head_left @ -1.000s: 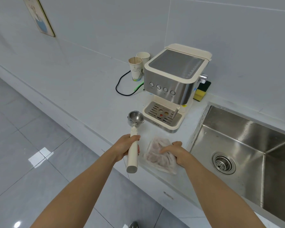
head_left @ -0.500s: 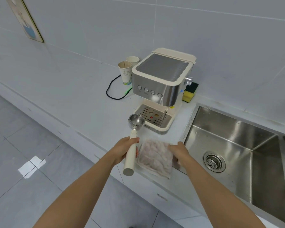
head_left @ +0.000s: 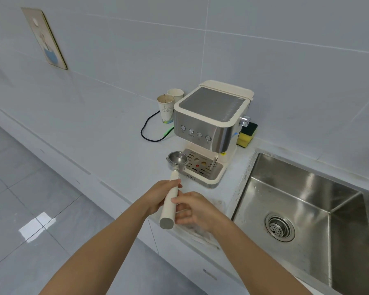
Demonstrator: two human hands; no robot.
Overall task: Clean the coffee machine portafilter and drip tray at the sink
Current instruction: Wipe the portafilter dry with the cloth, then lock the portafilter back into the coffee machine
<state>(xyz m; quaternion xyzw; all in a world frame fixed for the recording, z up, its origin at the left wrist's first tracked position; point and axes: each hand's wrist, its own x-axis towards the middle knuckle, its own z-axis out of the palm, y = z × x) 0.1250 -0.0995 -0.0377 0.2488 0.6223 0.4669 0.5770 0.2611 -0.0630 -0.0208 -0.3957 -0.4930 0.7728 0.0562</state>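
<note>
Portafilter [head_left: 169,209]: held in the air just in front of the coffee machine [head_left: 211,120], steel basket up and level, cream handle pointing back at the person; judged clear of the machine, ready for carrying.
Left hand [head_left: 160,194]: clenched round the upper handle, bearing the weight.
Right hand [head_left: 194,209]: thumb on the lower handle, fingers curled round it, apparently taking hold for a handover towards the sink.
Drip tray [head_left: 202,167]: seated in the machine's base, not yet removed.
Sink [head_left: 296,199]: right of the machine, basin dry-looking, so washing has not begun.
Crumpled pale wrapper or cloth [head_left: 200,233]: on the desk [head_left: 115,150] edge beneath the right hand; too blurred to identify.
Sponge [head_left: 246,135]: behind the machine's right side, near the sink.
</note>
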